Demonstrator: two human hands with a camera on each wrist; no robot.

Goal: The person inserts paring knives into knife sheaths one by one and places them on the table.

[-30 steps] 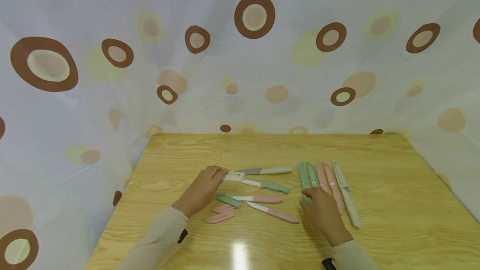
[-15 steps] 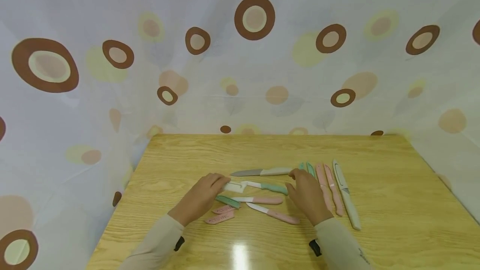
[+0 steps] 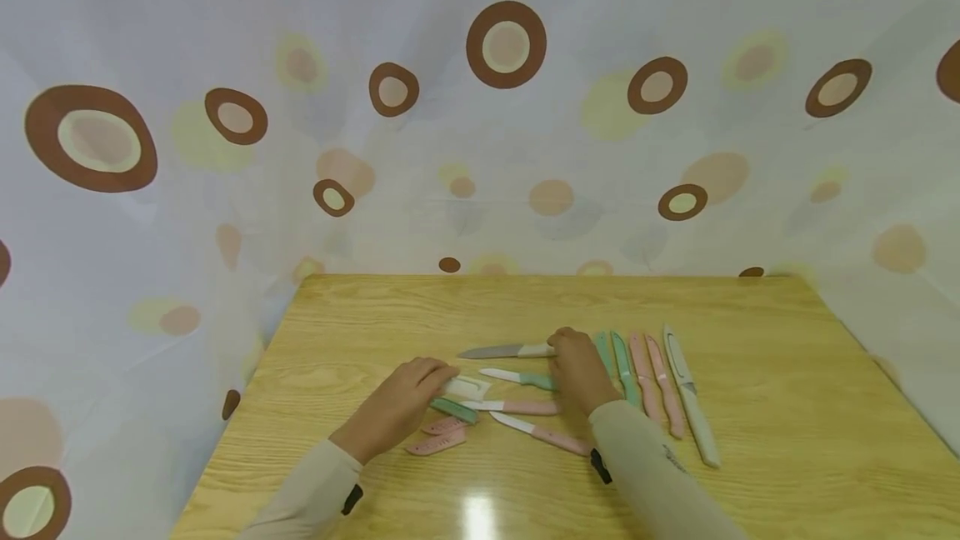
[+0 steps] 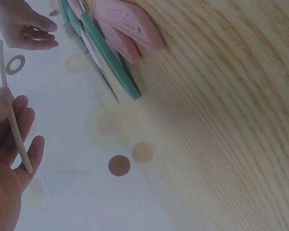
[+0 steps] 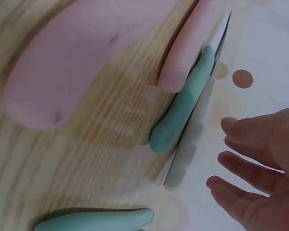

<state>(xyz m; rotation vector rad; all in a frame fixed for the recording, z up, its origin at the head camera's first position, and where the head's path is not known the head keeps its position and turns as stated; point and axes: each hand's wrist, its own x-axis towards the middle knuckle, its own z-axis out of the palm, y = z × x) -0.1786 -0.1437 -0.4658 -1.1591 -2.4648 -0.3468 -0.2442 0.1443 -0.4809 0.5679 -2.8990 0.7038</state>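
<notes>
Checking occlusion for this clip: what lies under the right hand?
The right hand covers the handle end of the grey-bladed knife and the green knife's handle end. Whether its fingers touch either handle is hidden.

Bare wooden table [image 3: 525,298] lies open beyond both hands, and again on the near side towards the person. Between the left hand [image 3: 397,407] and right hand [image 3: 581,369], loose knives [image 3: 517,407] and sheaths [image 3: 438,442] crowd the gap. Just right of the right hand, a row of sheathed knives [image 3: 648,373] blocks sideways passage.
</notes>
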